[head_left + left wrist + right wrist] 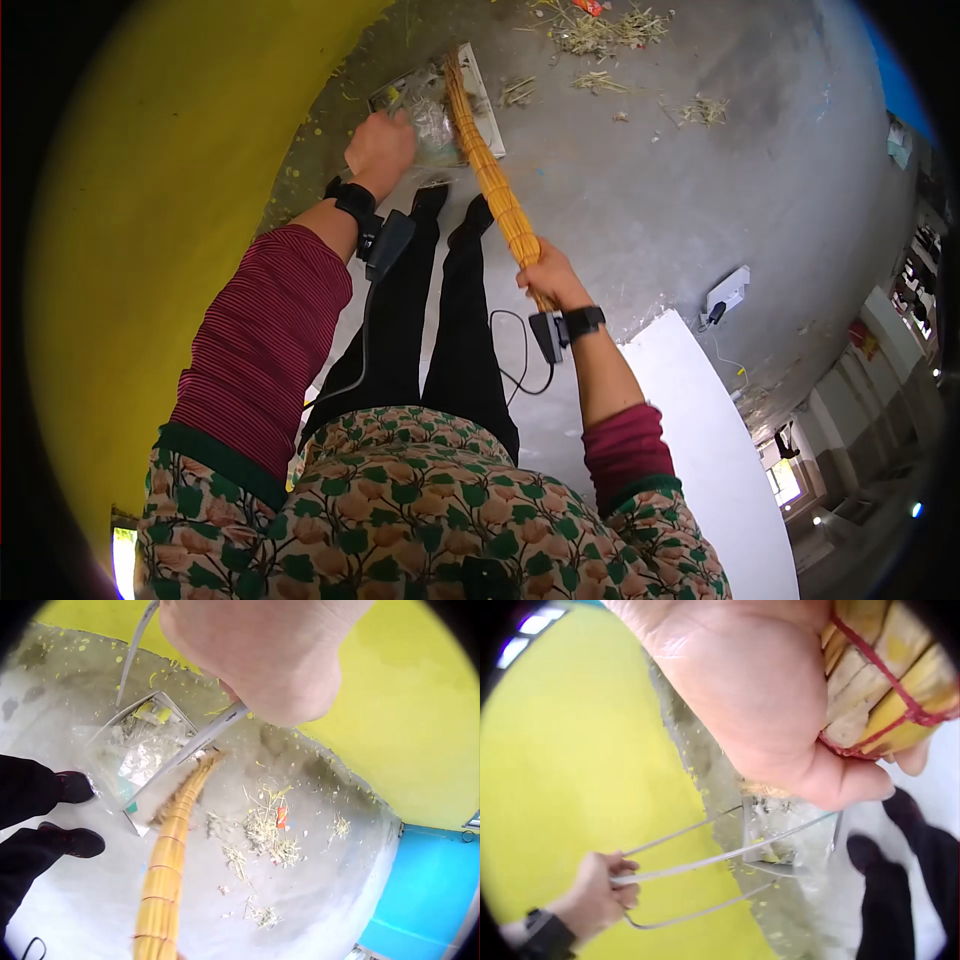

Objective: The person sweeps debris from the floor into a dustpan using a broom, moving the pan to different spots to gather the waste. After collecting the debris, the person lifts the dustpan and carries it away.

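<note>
My left hand (pixel 382 150) grips the thin handle (pixel 196 742) of a dustpan, whose pale rods run down to the pan in both wrist views. The dustpan (pixel 491 120) lies low in front of my feet, with clear plastic wrapping (pixel 142 761) and dusty litter in it. In my right hand (pixel 553 275) is a yellow straw broom (pixel 495 190), bound with red cord (pixel 911 712) at its upper end. The broom slants down and away, its bristle tips (pixel 206 761) overlapping the dustpan's edge in the head and left wrist views.
Beyond the dustpan, small heaps of straw litter (pixel 610 32) and a red wrapper (pixel 588 7) lie on the grey floor (pixel 650 200). A yellow wall (pixel 160 150) rises close on the left. To the right are a white panel (pixel 690 430) and a small white box (pixel 727 292) with a cable.
</note>
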